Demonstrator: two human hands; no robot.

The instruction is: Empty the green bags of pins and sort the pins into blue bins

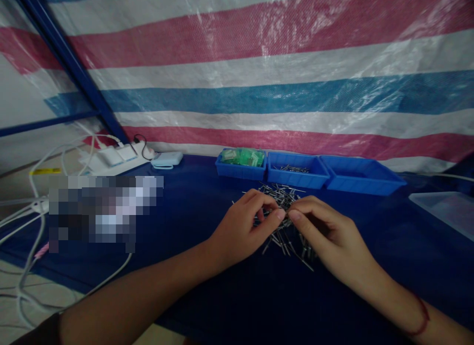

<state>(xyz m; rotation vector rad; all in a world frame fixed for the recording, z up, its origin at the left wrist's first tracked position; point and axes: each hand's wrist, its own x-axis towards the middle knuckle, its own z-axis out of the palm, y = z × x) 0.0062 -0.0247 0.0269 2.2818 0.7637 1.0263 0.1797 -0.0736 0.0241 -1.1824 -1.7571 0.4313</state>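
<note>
Over a loose pile of thin metal pins [283, 243], which look like blind rivets, both hands meet with their fingertips almost touching. My left hand [246, 226] is closed, thumb and forefinger pinched together at the middle of the pile. Facing it, my right hand [329, 231] pinches in the same way from the right. Whatever sits between the fingertips is too small and dark to make out. Part of the pile is hidden behind the hands.
Behind the pile stand a blue bin [240, 173] with green packets, a second blue bin [298, 179] with metal pins, and a third blue bin [365, 184]. A clear plastic tray [444, 211] lies right. Left are a light-blue case [167, 159], power strip [129, 157], and white cables [42, 236].
</note>
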